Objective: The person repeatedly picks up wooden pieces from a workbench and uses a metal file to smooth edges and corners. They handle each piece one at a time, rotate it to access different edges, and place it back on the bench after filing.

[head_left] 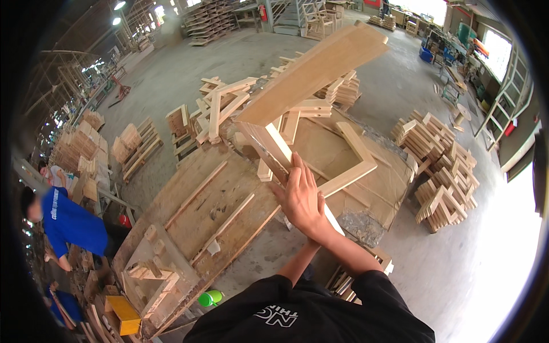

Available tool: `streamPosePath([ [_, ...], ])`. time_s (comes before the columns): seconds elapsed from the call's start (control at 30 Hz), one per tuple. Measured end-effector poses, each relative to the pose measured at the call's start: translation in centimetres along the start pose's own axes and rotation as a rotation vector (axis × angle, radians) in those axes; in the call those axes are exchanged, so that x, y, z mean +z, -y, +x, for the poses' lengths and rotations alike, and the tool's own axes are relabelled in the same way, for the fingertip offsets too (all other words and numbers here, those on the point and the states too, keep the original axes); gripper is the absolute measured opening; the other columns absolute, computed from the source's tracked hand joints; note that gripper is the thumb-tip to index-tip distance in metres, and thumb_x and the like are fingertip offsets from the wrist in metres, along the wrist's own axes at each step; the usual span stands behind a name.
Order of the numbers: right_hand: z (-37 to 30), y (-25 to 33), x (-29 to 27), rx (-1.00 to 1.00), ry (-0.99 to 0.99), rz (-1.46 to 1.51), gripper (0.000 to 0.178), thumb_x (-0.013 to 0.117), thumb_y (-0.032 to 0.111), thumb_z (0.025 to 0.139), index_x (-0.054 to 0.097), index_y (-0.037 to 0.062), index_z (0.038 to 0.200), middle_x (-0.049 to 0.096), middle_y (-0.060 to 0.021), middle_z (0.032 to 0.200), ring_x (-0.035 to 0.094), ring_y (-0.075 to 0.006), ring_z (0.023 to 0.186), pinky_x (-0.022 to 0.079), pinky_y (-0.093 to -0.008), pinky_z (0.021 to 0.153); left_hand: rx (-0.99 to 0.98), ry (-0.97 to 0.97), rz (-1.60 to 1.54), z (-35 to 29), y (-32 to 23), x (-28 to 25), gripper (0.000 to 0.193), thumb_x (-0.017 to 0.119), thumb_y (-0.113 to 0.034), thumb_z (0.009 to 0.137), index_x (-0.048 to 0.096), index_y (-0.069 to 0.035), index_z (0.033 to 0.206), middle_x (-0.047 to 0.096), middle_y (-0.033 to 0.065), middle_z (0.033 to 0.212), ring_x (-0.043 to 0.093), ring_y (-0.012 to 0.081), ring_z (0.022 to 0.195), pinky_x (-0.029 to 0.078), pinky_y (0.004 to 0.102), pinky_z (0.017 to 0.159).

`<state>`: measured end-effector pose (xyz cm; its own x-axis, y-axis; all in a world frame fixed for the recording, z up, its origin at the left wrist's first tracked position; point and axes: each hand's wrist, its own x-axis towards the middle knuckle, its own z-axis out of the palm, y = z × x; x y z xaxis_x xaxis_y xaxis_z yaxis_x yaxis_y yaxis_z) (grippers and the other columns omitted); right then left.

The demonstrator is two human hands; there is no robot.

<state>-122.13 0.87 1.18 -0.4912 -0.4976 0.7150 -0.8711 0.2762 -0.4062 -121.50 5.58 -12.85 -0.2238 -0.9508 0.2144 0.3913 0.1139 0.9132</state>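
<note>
A large angled wooden frame piece (314, 77) is raised in front of me, its broad board slanting up to the far right and its narrower leg running down to my hands. My right hand (300, 197) is on the lower end of this leg, fingers stretched along it and thumb on its left side. My left forearm (298, 263) crosses behind the right wrist. Of the left hand only a fingertip (321, 202) shows beside the right palm; the rest is hidden. Beyond the hands, another angled wooden frame (366, 163) lies on the cardboard-covered bench (394, 186).
Left of me stands a worn wooden workbench (194, 217) with strips and blocks. Wooden pieces (226, 106) are heaped beyond it; frame stacks (440, 166) stand on the floor at right. A green-lidded container (210, 298) is near my left side. A person in blue (74, 223) works at far left.
</note>
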Motion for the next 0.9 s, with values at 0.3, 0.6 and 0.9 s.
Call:
streamPosePath([
  [0.3, 0.8, 2.7, -0.3, 0.145, 0.251, 0.371, 0.057, 0.075, 0.014, 0.074, 0.039, -0.0032, 0.115, 0.062, -0.0227, 0.09, 0.064, -0.0388, 0.083, 0.054, -0.0435, 0.073, 0.216, -0.013, -0.027, 2.2, -2.7, -2.3, 0.076, 0.071, -0.025, 0.086, 0.02, -0.004, 0.138, 0.042, 0.0124, 0.123, 0.047, 0.0184, 0.111, 0.044, 0.0352, 0.089],
  [0.6, 4.3, -2.5, -10.2, 0.167, 0.569, 1.439, 0.074, 0.083, 0.014, 0.062, 0.042, -0.0102, 0.119, 0.064, -0.0222, 0.101, 0.068, -0.0319, 0.088, 0.056, -0.0436, 0.086, 0.863, 0.377, 0.05, 9.1, -6.4, -10.0, 0.078, 0.082, -0.02, 0.07, 0.034, -0.001, 0.128, 0.047, 0.0187, 0.118, 0.052, 0.0318, 0.106, 0.044, 0.0423, 0.088],
  [0.9, -2.1, -7.0, -15.5, 0.24, 0.632, 2.051, 0.095, 0.076, 0.032, 0.065, 0.029, -0.0138, 0.134, 0.052, -0.0372, 0.104, 0.066, -0.0454, 0.081, 0.061, -0.0433, 0.067, 1.232, 0.373, 0.517, 21.8, -22.4, -8.3, 0.085, 0.087, -0.019, 0.058, 0.046, -0.006, 0.132, 0.05, 0.0143, 0.129, 0.05, 0.0314, 0.118, 0.043, 0.0434, 0.099],
])
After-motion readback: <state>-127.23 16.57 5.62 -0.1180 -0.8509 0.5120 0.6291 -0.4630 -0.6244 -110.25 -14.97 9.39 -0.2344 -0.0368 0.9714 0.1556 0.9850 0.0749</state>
